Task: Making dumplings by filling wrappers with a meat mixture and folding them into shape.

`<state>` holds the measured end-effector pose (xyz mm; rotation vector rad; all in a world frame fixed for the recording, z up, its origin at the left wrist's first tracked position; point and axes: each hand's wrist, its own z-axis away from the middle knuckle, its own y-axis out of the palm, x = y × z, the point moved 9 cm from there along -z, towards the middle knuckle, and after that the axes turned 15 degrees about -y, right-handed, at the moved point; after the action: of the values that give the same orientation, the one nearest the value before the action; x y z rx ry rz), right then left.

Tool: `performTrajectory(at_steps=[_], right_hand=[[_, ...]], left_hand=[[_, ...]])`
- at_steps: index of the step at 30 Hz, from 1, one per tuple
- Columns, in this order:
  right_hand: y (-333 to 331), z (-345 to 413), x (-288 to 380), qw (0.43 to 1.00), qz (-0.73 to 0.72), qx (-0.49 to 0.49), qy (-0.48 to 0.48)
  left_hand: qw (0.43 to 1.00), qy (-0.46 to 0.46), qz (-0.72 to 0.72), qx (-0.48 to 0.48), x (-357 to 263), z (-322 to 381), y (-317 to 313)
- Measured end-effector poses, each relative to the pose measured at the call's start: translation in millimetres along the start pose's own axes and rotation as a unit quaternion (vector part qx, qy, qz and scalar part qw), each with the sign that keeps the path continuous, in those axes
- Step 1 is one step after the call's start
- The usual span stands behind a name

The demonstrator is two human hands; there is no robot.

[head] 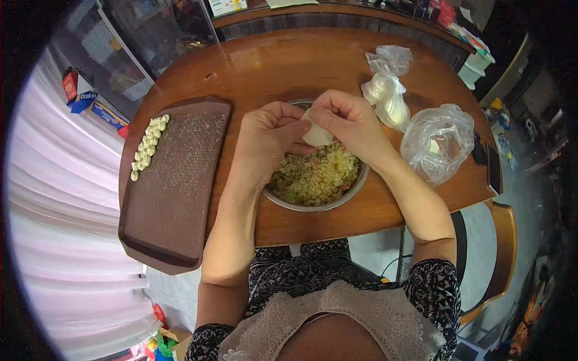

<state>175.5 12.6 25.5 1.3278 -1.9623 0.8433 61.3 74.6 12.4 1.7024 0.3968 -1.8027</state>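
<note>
Both hands meet over a round metal bowl [316,208] of chopped filling [323,173] with yellowish, green and orange bits. Between them is a thin pale dough wrapper [317,134]. My left hand [275,128] pinches its left edge, and my right hand [347,122] grips its upper right edge with thumb and fingers. Whether any filling lies inside the wrapper cannot be told. To the left, a brown tray [180,189] dusted with white flour carries small folded dumplings [148,146] in a slanting cluster along its upper left side.
Right of the bowl, a knotted clear plastic bag [389,97] with pale contents stands on the wooden table [289,58]. Nearer lies an opened clear bag [417,155] with a pale piece inside. A dark flat object [494,169] is at the right table edge, above a wooden chair [505,243].
</note>
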Motion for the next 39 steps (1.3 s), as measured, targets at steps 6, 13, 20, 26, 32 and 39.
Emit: performTrajectory(at_steps=[6,13,20,26,32,39], right_hand=[[-5.6,0.4,5.7,0.999,0.025,-0.031,-0.017],[-4.9,0.0,1.5,0.999,-0.021,-0.033,0.008],[-10.1,0.9,-0.1,0.997,-0.036,-0.063,0.016],[-5.7,0.0,-3.1,0.998,-0.058,-0.038,0.014],[8.4,2.9,2.6,0.996,-0.067,0.053,0.005],[3.4,1.1,0.3,0.999,0.024,0.030,-0.010]], left_hand=[[1.000,-0.010,-0.001,0.010,-0.9,2.2,1.9],[0.999,0.003,0.042,-0.005,-4.2,2.3,-4.8],[0.996,-0.027,0.068,0.043,0.8,-1.6,0.9],[0.997,-0.015,0.073,0.008,8.7,-8.1,-15.4],[0.996,0.047,0.047,-0.054,-8.2,0.4,-15.1],[0.999,0.010,0.015,-0.036,-3.4,-0.4,-6.7]])
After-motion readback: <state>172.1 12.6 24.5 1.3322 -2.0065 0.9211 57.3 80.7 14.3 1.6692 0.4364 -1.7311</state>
